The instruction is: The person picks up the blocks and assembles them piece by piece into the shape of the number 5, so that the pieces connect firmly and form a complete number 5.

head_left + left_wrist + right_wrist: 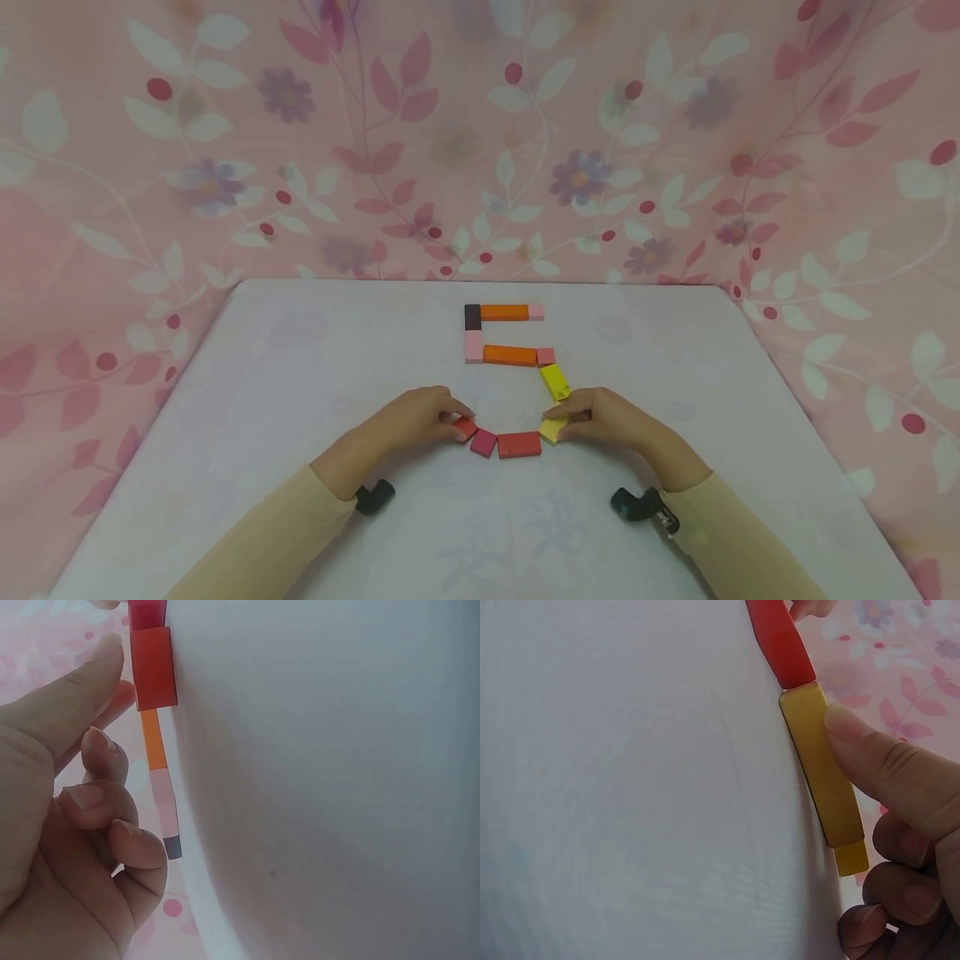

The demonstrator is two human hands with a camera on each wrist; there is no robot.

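Coloured blocks lie end to end on the table in a shape like a 5. My left hand [420, 414] pinches the small red block [466, 427] at the curve's lower left end, thumb at its near side in the left wrist view. On the lower right, my right hand [607, 417] holds a yellow block [552, 430] between thumb and index finger. Between the hands sit a crimson block [483, 442] and a longer red block [519, 445]. Another yellow block [556, 382] slants up beyond the right fingertips.
Farther back are a dark block [472, 317], two orange blocks [504, 312] and several pink ones, including a tall pink block [474, 346]. A white cloth covers the table [337, 350]. Behind it hangs a pink floral curtain [465, 142]. Black wrist cameras sit at both sleeves.
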